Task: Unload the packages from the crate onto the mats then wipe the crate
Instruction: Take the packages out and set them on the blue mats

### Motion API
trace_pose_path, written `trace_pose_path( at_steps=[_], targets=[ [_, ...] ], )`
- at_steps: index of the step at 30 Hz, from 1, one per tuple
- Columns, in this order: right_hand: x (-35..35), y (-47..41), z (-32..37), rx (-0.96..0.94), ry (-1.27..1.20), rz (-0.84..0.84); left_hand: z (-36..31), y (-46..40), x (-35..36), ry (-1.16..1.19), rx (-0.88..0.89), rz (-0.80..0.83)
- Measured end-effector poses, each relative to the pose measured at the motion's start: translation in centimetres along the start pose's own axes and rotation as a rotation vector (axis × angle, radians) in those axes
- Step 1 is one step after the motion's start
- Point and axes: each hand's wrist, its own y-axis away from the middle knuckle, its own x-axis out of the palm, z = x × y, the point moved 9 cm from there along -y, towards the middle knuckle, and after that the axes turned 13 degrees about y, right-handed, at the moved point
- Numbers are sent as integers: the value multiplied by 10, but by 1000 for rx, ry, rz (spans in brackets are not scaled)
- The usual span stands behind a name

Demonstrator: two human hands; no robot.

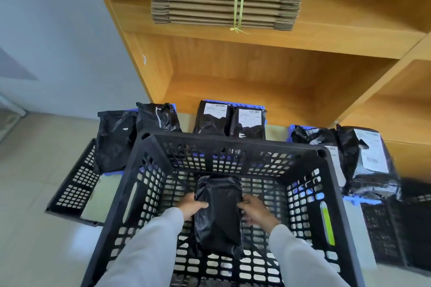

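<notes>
Now, seen from the head camera, both hands are down inside the black crate (233, 147), holding the last black package (218, 212) lying on its floor. The left hand (191, 207) curls round its left edge and the right hand (255, 213) round its right edge. Six packages already rest on the blue mats (349, 199) beyond the crate. To do this well, I would lift it level, clear the far rim, and lay it on free mat space before wiping.
</notes>
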Motion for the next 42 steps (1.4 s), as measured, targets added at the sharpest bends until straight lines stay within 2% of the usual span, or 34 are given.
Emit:
trace_pose_path(
  at_steps=[3, 9, 16, 22, 25, 29, 32, 35, 38, 40, 42],
  targets=[
    [5, -2, -6, 43, -51, 27, 20, -24, 3, 143, -63, -1],
    [4, 7, -8, 61, -178, 35, -6, 26, 19, 151, -76, 41],
    [-14, 48, 33, -55, -168, -34, -40, 65, 1, 75, 66, 1],
    [-23, 80, 62, -224, 10, -228, -61, 99, -10, 172, 221, 78],
    [0, 115, 84, -347, 36, -135, -75, 125, -6, 234, 320, 142],
    [31, 161, 106, -413, 44, -9, -82, 159, -7, 339, 353, 134],
    [41, 180, 114, -426, -189, 90, -84, 176, 2, 386, 380, 228],
    [36, 187, 109, -372, -396, 89, -86, 189, 8, 395, 383, 351],
    [31, 185, 103, -414, -521, 99, -86, 196, 7, 391, 397, 404],
    [29, 188, 102, -413, -602, 92, -94, 193, -1, 254, 570, 336],
    [24, 187, 99, -423, -702, 66, -102, 193, -9, 17, 796, 212]
  ],
)
